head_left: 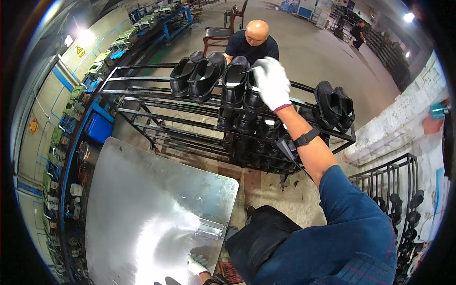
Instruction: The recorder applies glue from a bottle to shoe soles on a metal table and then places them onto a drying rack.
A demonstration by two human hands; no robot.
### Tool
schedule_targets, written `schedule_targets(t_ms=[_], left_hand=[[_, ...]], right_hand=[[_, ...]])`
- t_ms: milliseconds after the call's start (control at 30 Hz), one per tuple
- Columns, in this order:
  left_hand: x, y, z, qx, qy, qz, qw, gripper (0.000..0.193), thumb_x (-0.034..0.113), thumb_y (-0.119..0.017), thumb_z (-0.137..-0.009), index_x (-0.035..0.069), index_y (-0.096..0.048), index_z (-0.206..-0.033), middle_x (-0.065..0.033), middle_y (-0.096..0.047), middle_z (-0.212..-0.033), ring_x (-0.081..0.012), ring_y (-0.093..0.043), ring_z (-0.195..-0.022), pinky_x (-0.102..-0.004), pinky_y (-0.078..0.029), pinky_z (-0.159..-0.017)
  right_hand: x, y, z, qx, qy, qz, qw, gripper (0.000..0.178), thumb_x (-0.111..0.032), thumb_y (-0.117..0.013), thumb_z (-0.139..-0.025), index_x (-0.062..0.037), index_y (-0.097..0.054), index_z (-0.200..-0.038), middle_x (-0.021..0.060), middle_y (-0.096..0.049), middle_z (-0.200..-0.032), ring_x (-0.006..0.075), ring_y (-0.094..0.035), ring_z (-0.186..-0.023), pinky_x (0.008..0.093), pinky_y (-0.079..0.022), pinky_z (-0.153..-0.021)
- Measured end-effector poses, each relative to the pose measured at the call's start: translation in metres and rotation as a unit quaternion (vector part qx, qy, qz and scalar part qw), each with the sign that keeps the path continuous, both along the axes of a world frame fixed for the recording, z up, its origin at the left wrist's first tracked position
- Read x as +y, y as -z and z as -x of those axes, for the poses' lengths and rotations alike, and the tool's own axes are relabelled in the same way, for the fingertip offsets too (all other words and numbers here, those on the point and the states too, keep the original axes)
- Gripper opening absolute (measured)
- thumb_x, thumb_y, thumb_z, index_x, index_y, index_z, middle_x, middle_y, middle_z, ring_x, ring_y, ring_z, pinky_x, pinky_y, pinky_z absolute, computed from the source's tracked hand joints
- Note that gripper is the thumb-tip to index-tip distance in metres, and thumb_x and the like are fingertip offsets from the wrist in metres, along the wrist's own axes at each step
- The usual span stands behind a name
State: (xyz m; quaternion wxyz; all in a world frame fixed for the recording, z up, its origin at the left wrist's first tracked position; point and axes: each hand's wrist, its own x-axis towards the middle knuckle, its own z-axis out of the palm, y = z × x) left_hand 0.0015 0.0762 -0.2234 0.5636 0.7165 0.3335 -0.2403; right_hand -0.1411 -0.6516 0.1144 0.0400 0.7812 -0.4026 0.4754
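My right hand point(272, 86), in a white glove with a red cuff, reaches over the rack's top tier. Its fingers close at the collar of a black shoe point(253, 99); the glove covers part of that shoe. Right beside it stands another black shoe point(232, 96) with a pale insole, and a further pair point(205, 80) sits to the left. My left hand point(196, 264), also in a white glove, rests low in the view on a shiny metal tabletop point(142, 190), fingers stretched out, holding nothing.
A black metal rack point(156, 114) holds several shoes on its tiers, with one pair point(335, 107) at its right end. Behind it, a person point(256, 40) bends toward the shoes. A second rack point(389, 175) stands at right. Along the left wall runs a line of green machines point(97, 66).
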Motion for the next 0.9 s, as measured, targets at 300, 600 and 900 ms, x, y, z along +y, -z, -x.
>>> schedule_targets(t_ms=[300, 600, 900], left_hand=[[-0.012, -0.014, 0.003, 0.008, 0.007, 0.036, 0.999, 0.036, 0.037, -0.058, -0.112, 0.004, -0.064, -0.097, -0.0122, -0.064, -0.065, -0.0191, -0.05, -0.04, -0.0339, -0.038, -0.036], [-0.011, -0.022, 0.017, -0.17, 0.135, -0.082, 0.973, 0.046, 0.037, -0.069, -0.105, -0.006, -0.079, -0.116, -0.0201, -0.082, -0.103, -0.0258, -0.076, -0.096, -0.0421, -0.057, -0.089], [0.052, -0.07, 0.003, -0.164, 0.137, -0.032, 0.976, 0.03, 0.027, -0.068, -0.107, 0.0, -0.076, -0.116, -0.0122, -0.081, -0.101, -0.0214, -0.077, -0.084, -0.0372, -0.062, -0.074]], right_hand=[[-0.092, 0.106, 0.006, -0.091, 0.027, -0.326, 0.941, 0.085, -0.065, -0.047, -0.106, -0.0014, -0.051, -0.162, 0.0331, -0.06, -0.153, 0.0496, -0.057, -0.143, 0.0509, -0.043, -0.121], [-0.028, 0.121, 0.028, 0.058, -0.023, -0.085, 0.994, 0.043, -0.021, -0.052, -0.112, 0.0007, -0.065, -0.146, 0.0183, -0.071, -0.142, 0.0294, -0.069, -0.123, 0.0426, -0.056, -0.108], [0.327, 0.314, -0.027, 0.191, -0.392, -0.515, 0.738, 0.028, -0.025, -0.058, -0.113, -0.0013, -0.072, -0.118, 0.0011, -0.067, -0.09, 0.011, -0.058, -0.073, 0.0302, -0.047, -0.064]])
